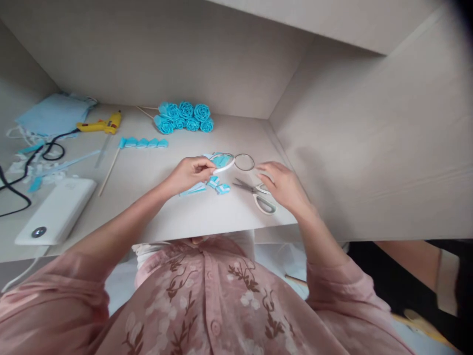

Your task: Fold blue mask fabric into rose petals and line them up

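Observation:
Between its thumb and fingertips my left hand [192,172] pinches a thin ring [223,168], its near edge covered by a white band. A second, bare thin metal ring [244,162] is just to the right; I cannot tell whether the two touch. My right hand [283,185] is held over the right side of the table, thumb and fingers apart, slightly blurred, with nothing visible in it. Beneath it lie scissors [264,203] with pale handles, blades parted and pointing left. Small folded blue-and-white pieces [222,189] and flat blue-white strips [194,189] lie below the left hand.
Blue crepe-like roses [185,117] on sticks are stacked at the back. Left of centre lies a stick [109,170] with a row of blue petals [146,143]. Further left are a yellow glue gun [99,125], a power bank [57,209], scraps and face masks [51,113]. Panels enclose the table.

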